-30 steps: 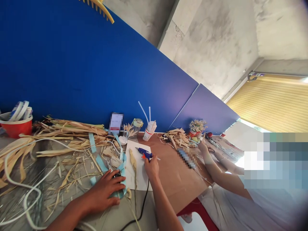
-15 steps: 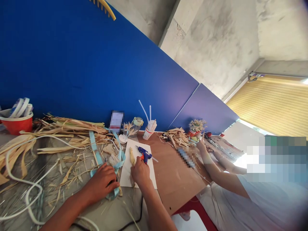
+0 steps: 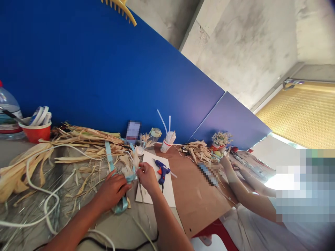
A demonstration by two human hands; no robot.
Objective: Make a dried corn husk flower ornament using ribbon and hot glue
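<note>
My right hand [image 3: 147, 177] is closed in a pinch on a pale piece of corn husk [image 3: 135, 159] that stands up above its fingertips, and a thin stem hangs below the hand. To its left, my left hand [image 3: 112, 190] lies palm down with its fingers stretched over a light-blue ribbon [image 3: 121, 205] and husk scraps. Its fingertips are partly hidden. A blue glue gun [image 3: 163, 170] lies on a white board [image 3: 167, 193], just right of my right hand, apart from it.
Husks [image 3: 89, 136] lie along the blue partition [image 3: 78, 69]. A white cord [image 3: 49, 195] loops at left near a red tub [image 3: 36, 132]. A paper cup [image 3: 166, 145] holds clear glue sticks. At right, a co-worker's arm [image 3: 235, 183] reaches over the brown board [image 3: 201, 198].
My right hand has moved left off the glue gun's side, raising the husk upright near the ribbon. My left hand stays by the ribbon. The view has shifted slightly left.
</note>
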